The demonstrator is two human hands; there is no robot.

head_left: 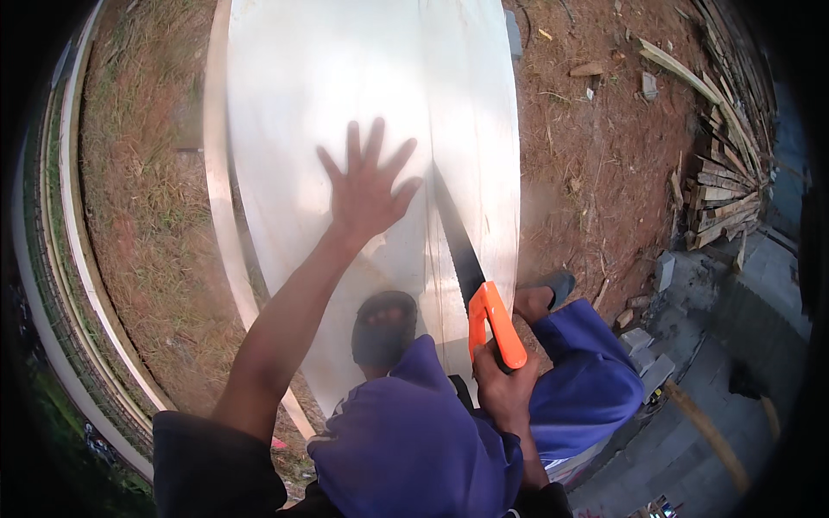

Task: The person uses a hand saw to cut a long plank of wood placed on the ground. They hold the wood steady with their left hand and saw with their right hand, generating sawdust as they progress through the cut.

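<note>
A long pale wooden sheet (315, 69) runs away from me, with a thin line along its right half. My left hand (367, 186) lies open on it, fingers spread. My right hand (503, 380) grips the orange handle of a handsaw (462, 250); its dark toothed blade lies along the line, tip pointing away. My left foot (384, 332) in a dark slipper is on the sheet, below my left hand. My right knee, in blue trousers, is bent beside the sheet, and that foot is at its right edge.
A light plank (220, 181) runs along the sheet's left side. Grass and straw-strewn soil border it. More long boards (76, 216) lie at far left. A pile of scrap timber (721, 194) is at right, with grey blocks (656, 375) and paving (708, 457) at lower right.
</note>
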